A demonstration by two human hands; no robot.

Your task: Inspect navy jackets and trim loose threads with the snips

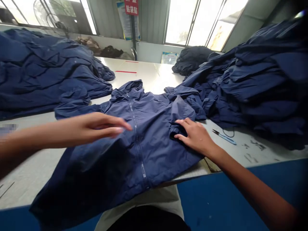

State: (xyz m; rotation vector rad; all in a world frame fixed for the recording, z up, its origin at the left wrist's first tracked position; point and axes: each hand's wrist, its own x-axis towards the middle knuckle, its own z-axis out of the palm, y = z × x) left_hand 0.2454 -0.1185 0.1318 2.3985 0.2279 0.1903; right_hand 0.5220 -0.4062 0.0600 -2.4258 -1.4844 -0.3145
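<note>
A navy hooded jacket (154,134) lies front up on the table, its zipper (137,138) closed down the middle and its hem hanging over the near edge. Above the jacket's left half hovers my left hand (103,125), fingers stretched out and holding nothing; it is slightly blurred. My right hand (196,134) grips the cuff of the jacket sleeve (181,110), which is folded in over the front. The thumb and fingertips lie around the cuff opening.
Navy garments are heaped at the left (48,70) and right (260,83). Thread snips (226,138) with light blue handles lie right of the jacket, near dark scraps (258,145). A darker bundle (190,59) sits at the back of the white table (154,72).
</note>
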